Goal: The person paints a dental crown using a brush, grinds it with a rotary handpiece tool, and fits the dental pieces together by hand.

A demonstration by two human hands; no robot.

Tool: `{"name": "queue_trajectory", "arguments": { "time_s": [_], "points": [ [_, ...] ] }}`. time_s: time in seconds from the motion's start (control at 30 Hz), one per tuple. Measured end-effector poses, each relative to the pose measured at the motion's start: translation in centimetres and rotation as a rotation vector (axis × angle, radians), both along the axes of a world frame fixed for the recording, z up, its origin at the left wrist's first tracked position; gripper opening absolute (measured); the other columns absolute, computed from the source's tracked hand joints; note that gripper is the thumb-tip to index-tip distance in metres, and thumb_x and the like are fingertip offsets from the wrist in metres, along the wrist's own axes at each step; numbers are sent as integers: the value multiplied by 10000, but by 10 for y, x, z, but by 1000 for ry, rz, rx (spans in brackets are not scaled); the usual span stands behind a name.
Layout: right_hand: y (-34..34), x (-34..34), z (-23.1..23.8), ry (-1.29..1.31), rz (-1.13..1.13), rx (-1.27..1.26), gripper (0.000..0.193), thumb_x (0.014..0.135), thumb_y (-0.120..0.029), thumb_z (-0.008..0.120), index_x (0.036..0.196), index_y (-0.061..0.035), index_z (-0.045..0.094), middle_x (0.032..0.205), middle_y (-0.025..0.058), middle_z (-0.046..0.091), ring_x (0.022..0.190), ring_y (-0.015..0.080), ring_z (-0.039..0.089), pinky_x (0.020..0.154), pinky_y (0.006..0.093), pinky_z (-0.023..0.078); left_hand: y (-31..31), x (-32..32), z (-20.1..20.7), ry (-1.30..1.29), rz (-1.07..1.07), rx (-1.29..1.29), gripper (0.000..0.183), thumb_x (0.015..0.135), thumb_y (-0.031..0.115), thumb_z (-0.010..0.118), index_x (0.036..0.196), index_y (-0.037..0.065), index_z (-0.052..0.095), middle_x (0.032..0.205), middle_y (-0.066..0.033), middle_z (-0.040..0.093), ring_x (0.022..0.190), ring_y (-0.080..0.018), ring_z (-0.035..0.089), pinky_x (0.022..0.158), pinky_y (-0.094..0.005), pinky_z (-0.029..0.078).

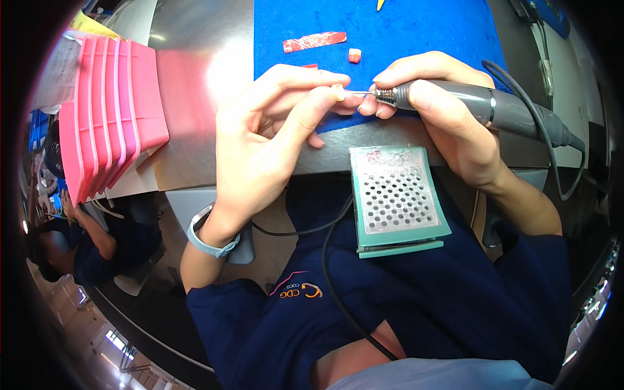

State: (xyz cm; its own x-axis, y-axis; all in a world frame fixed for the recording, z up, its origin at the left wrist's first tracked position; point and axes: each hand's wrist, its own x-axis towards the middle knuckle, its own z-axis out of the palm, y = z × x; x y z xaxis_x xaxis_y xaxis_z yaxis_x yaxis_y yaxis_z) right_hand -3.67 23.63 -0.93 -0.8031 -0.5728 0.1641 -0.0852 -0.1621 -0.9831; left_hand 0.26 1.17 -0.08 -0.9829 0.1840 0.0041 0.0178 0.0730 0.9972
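My right hand [460,123] is wrapped round a grey rotary grinder handpiece [504,112], its cable looping off at the far right. A thin metal bit [361,92] sticks out of the handpiece toward my left hand [260,140]. The left thumb and fingers are pinched together right at the end of this bit. What they hold is small and mostly hidden by the fingertips, so I cannot make it out. Both hands are over the near edge of a blue cloth [429,32]. Beyond them lie a red strip [315,42] and a small red piece [354,56].
Below my hands, a green box with a perforated metal top [400,195] sits at the table edge. Pink stacked bins [107,117] stand at the left. A black cable [325,260] hangs across my front. Another person [97,244] sits at the far left.
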Motion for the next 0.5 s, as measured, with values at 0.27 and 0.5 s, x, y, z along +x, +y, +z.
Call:
{"name": "queue_trajectory", "arguments": {
  "time_s": [0.27, 0.5],
  "points": [
    [-1, 5, 8, -25, -20, 50, 283, 935, -70, 481, 1121, 103, 605, 1057, 207, 647, 986, 232, 661, 929, 357, 514, 3, 1, 1, -4, 11, -48, 188, 983, 111, 608, 1128, 2, 657, 1008, -83, 742, 918, -107, 697, 639, -190, 515],
    [-3, 5, 7, 38, -2, 119, 265, 932, -73, 507, 1106, 86, 629, 1071, 190, 652, 1000, 225, 669, 918, 330, 524, 0, 3, -3, 10, 29, -64, 172, 967, 72, 622, 1111, -14, 661, 1059, -89, 727, 927, -105, 695, 648, -190, 535]
  ]
}}
